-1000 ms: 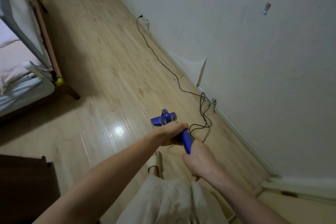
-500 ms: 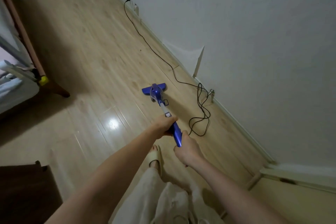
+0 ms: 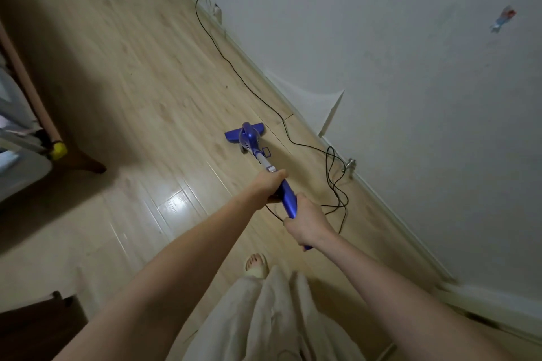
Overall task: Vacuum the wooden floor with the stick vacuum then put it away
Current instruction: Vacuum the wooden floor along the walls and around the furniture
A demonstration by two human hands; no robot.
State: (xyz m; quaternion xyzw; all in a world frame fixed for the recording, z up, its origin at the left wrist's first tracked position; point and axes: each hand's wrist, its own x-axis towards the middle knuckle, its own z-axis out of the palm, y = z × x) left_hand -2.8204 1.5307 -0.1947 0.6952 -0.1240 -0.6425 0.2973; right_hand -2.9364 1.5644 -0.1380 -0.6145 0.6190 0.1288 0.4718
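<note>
Left hand (image 3: 271,184) is wrapped around the upper shaft of the blue stick vacuum (image 3: 249,141), fingers curled tight. Right hand (image 3: 306,221) grips the handle end just behind it. The floor head sits flat on the wooden floor (image 3: 132,82); the black power cord (image 3: 334,179) lies coiled beside it near the wall (image 3: 410,97).

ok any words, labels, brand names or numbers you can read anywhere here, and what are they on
None can be read.
Small tag on the stick vacuum shaft: too small and blurred to show any text.
Red and blue sticker on the wall: blurred, no letters can be made out.
</note>
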